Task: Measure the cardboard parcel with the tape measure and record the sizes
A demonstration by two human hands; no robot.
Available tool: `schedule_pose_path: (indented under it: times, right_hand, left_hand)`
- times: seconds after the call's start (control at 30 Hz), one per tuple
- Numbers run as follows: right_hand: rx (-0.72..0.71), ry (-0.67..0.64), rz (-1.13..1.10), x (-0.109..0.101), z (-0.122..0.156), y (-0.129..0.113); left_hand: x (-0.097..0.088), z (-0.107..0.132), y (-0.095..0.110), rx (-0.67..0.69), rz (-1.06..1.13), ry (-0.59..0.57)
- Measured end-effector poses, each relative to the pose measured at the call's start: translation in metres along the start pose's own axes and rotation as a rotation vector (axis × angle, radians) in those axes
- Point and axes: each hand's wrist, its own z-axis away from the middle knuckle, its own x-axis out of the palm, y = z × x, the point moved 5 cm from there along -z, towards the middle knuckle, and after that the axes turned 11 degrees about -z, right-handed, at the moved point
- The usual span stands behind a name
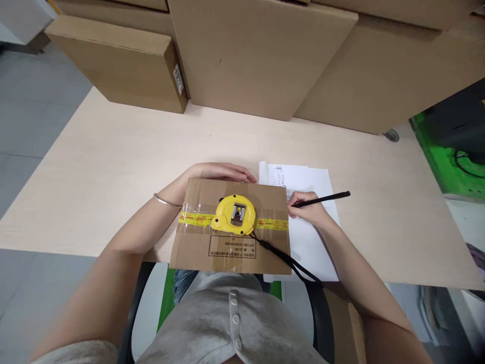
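A small cardboard box (212, 247), sealed with yellow printed tape, lies on the table edge in front of me. A yellow tape measure (234, 215) with a black wrist strap (288, 260) rests on top of it. My left hand (222, 172) lies along the box's far edge, fingers stretched flat. My right hand (306, 208) is closed round a black pen (322, 199), its tip on a white sheet of paper (310, 237) just right of the box.
Large cardboard boxes (261, 55) stand stacked along the back of the light wooden table (94, 167). A smaller carton (121, 65) sits at back left. A green item (443, 151) is at the right edge. Another cardboard box (346, 323) is beside my chair.
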Motion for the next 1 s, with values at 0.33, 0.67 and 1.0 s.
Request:
schedule_pose_path:
  times: [0.33, 0.67, 1.0]
  right_hand:
    - [-0.008, 0.032, 0.055, -0.002, -0.002, 0.001]
    - [0.037, 0.022, 0.188, -0.008, -0.006, 0.002]
    - [0.264, 0.145, 0.717, -0.016, -0.004, -0.02]
  left_hand:
    - [0.0, 0.0, -0.004, 0.006, 0.03, -0.037]
    - [-0.002, -0.002, -0.004, -0.001, -0.01, 0.011]
    - [-0.002, 0.002, 0.003, 0.048, -0.094, 0.083]
